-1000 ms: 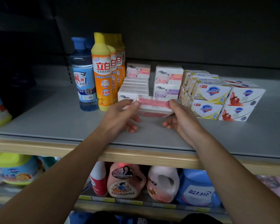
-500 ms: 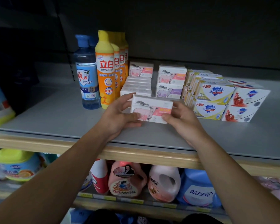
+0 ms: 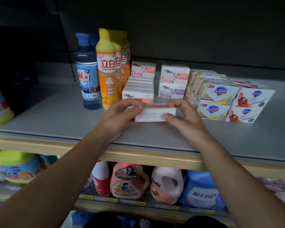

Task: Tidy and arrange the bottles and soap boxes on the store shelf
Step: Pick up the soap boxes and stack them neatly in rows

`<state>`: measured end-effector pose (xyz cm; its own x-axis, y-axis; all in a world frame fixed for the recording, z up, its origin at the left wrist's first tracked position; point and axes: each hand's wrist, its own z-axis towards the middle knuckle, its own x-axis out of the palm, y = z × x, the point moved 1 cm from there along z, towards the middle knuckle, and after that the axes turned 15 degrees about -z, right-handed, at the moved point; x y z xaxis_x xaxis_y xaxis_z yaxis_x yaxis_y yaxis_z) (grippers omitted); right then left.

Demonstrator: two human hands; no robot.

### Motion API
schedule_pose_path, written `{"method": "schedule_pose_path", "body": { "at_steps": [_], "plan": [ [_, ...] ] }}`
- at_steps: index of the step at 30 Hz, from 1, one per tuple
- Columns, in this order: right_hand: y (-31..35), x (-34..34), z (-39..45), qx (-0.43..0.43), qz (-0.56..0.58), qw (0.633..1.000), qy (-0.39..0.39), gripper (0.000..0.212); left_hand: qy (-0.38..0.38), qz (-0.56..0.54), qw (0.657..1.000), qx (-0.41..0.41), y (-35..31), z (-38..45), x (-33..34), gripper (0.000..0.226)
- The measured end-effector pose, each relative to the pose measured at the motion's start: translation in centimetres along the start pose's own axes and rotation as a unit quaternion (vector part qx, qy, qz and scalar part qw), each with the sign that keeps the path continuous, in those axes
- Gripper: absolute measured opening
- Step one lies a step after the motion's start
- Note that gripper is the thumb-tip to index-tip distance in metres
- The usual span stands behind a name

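Seen from the head camera, the left hand (image 3: 120, 116) and right hand (image 3: 183, 119), fingers curled round its ends, have turned the white cardboard soap box (image 3: 155, 114) from picture-face-forward half a second ago to plain-side-up, just above the grey shelf (image 3: 56, 119) before the sheep-printed box row (image 3: 138, 89), likely readying to stack it.

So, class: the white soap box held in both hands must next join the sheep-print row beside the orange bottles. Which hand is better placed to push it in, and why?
Left. The left hand grips the soap box on the side directly before that row; the right hand lies toward the Safeguard boxes.
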<state>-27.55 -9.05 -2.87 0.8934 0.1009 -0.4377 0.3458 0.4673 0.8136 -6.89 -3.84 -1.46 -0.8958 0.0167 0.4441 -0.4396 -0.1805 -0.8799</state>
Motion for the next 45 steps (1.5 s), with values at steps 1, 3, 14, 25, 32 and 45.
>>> {"method": "schedule_pose_path", "body": {
  "at_steps": [1, 3, 14, 25, 32, 45],
  "plan": [
    [0.2, 0.0, -0.1, -0.003, -0.025, 1.000, 0.009, 0.029, 0.003, 0.015, 1.000, 0.004, 0.0, 0.0, 0.1, 0.010],
    [0.3, 0.1, -0.2, -0.002, -0.031, 0.999, 0.025, 0.031, 0.007, 0.036, 0.999, 0.002, 0.1, 0.1, 0.0, 0.015],
    [0.1, 0.2, -0.1, -0.021, -0.053, 0.998, -0.002, 0.039, 0.022, 0.096, 0.995, 0.027, 0.1, 0.1, -0.2, 0.045],
    [0.2, 0.0, -0.1, 0.017, -0.119, 0.991, -0.063, 0.016, -0.006, 0.192, 0.980, 0.040, 0.2, -0.3, 0.9, 0.027],
    [1.0, 0.5, 0.8, -0.050, -0.325, 0.944, -0.037, 0.051, -0.010, 0.253, 0.965, 0.062, 0.0, -0.2, 0.7, 0.030],
    [6.0, -0.1, 6.5, -0.106, -0.475, 0.872, 0.048, 0.054, 0.087, 0.671, 0.730, 0.095, -1.7, 0.6, -5.7, 0.047]
  ]
}}
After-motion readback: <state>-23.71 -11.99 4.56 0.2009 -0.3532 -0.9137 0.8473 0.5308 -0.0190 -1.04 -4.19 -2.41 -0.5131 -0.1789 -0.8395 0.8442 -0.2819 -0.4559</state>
